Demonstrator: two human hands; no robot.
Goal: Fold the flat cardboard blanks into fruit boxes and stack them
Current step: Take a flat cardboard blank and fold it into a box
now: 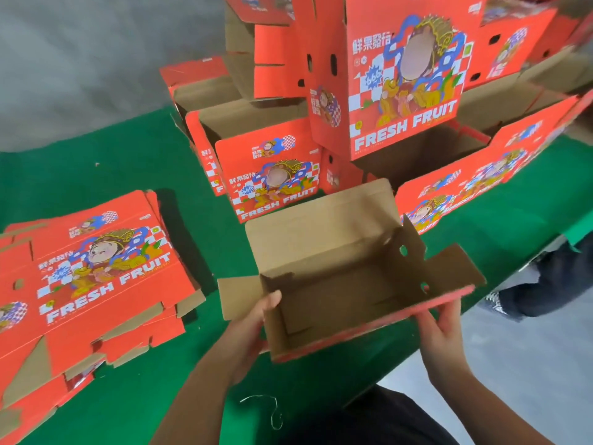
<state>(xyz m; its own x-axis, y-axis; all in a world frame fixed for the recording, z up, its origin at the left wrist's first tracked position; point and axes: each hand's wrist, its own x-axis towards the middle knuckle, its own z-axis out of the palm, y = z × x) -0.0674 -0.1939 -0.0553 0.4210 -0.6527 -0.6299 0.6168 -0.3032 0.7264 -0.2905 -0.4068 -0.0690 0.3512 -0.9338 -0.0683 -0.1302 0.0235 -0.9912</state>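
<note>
A half-formed fruit box [337, 271], brown inside and red outside, stands open-topped between my hands above the green table [134, 155]. My left hand [253, 329] grips its left end wall, thumb inside at the rim. My right hand [446, 338] holds the near right corner from below, under an outspread flap. A pile of flat red blanks [86, 284] printed "FRESH FRUIT" lies at the left. Folded boxes [269, 175] stand stacked at the back, the topmost [401, 72] tall in the centre.
A long open box [481, 168] lies at the right rear beside the stack. The table's edge runs diagonally at the lower right, with grey floor and another person's legs and shoe [545, 290] beyond. A loose thread [272, 409] lies near my left forearm.
</note>
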